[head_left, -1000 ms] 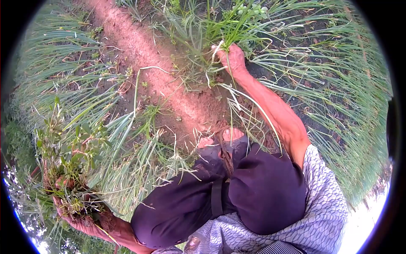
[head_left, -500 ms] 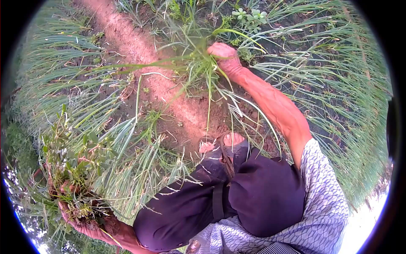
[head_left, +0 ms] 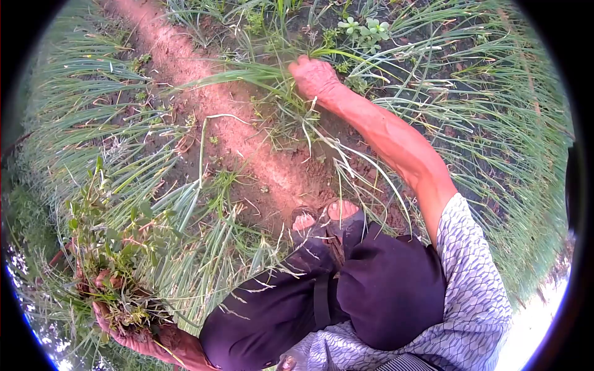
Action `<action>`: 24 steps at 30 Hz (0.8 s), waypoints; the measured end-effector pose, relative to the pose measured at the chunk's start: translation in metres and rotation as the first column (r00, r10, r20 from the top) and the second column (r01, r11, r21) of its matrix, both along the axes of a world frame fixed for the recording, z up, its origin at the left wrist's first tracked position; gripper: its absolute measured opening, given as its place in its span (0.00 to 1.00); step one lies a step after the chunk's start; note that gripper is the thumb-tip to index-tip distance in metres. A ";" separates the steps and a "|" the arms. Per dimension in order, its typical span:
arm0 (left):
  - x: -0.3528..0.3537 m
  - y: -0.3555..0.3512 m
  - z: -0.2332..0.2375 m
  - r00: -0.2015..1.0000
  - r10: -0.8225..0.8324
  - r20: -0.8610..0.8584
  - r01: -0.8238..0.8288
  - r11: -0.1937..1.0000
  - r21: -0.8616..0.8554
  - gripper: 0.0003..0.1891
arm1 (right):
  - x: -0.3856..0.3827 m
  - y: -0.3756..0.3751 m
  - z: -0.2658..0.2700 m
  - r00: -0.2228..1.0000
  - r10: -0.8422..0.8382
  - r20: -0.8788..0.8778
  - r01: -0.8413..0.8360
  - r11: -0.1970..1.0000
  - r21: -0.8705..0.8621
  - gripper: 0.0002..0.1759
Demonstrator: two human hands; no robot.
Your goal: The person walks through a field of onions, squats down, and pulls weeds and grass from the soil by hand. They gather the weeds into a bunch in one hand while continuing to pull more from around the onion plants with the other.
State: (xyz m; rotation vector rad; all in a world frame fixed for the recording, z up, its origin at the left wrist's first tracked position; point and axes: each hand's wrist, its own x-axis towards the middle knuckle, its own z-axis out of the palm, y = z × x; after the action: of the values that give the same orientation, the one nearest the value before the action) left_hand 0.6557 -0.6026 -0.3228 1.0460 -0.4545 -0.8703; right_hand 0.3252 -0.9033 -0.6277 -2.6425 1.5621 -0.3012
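Observation:
A leafy bunch of pulled plants (head_left: pixel 127 247), with roots and soil on it, is held in my left hand (head_left: pixel 120 321) at the lower left; the fingers curl round its base. My right hand (head_left: pixel 312 77) reaches out at the upper middle, its fingers closed on a tuft of long grass (head_left: pixel 253 74) beside the bare soil strip. The blades fan out to the left of the fist. The fingertips of that hand are partly hidden.
A reddish bare soil strip (head_left: pixel 179 52) runs diagonally down to my feet (head_left: pixel 341 210). Rows of thin green onion-like leaves (head_left: pixel 495 142) stand on both sides. A small broad-leaved plant (head_left: pixel 371 29) grows beyond my right hand. My bent knees are below.
My right hand has moved slightly up and left, and the grass blades at it now spread more to the left. My left hand with its bunch has shifted slightly down and right.

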 end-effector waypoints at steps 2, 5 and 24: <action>-0.001 -0.002 0.001 0.998 -0.049 -0.039 0.050 0.999 0.004 0.22 | -0.001 -0.004 -0.001 0.998 -0.001 -0.063 0.003 0.999 0.035 0.11; 0.008 0.000 -0.002 0.992 -0.091 -0.091 0.087 0.995 -0.049 0.19 | -0.003 -0.001 -0.008 0.999 0.035 0.022 -0.033 0.998 -0.056 0.09; 0.016 0.000 -0.009 0.997 -0.055 -0.051 0.055 0.998 -0.013 0.19 | 0.007 -0.009 0.051 0.953 0.133 -0.272 -0.049 0.955 0.293 0.10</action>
State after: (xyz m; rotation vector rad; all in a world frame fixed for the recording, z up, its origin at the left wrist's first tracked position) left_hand 0.6715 -0.6027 -0.3316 1.0019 -0.4466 -0.9403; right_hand 0.3321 -0.9127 -0.5767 -2.6039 1.4148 0.3085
